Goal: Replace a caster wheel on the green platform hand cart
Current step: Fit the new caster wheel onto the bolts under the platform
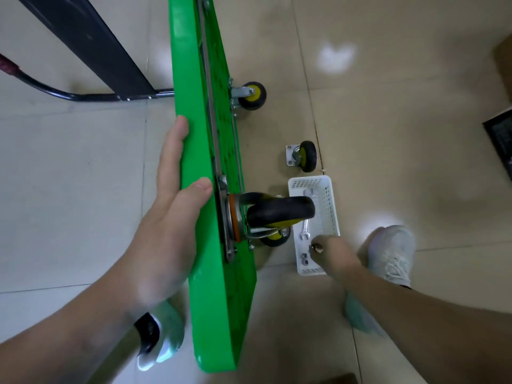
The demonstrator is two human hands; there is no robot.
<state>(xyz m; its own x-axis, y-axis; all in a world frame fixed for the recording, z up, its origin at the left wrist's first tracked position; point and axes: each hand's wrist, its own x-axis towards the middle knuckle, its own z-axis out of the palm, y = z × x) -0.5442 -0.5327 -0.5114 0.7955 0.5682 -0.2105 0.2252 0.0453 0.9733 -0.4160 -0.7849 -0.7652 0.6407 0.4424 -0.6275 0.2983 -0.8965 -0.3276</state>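
Head view: the only camera, looking down at the floor.
Green platform hand cart [194, 151]: standing tipped on its long edge, its underside facing right.
Left hand [169, 217]: pressing flat against the cart's left face with the fingers straight and the thumb lying over its upper edge.
Mounted caster wheel [279, 210]: sticking out of the cart's underside at the near end, black tyre with a yellow hub.
Far caster [250, 95]: sitting on the cart's underside further along.
Loose caster wheel [303, 156]: lying on the tiles right of the cart, apart from it.
White basket [329, 195]: sitting just right of the cart, beside the mounted caster wheel.
Wrench [304, 230]: lying in the basket.
Nuts [304, 259]: lying at the basket's near end.
Right hand [332, 253]: reaching down into the basket, right of the cart, fingertips bunched near the nuts; whether they are pinching anything cannot be told.
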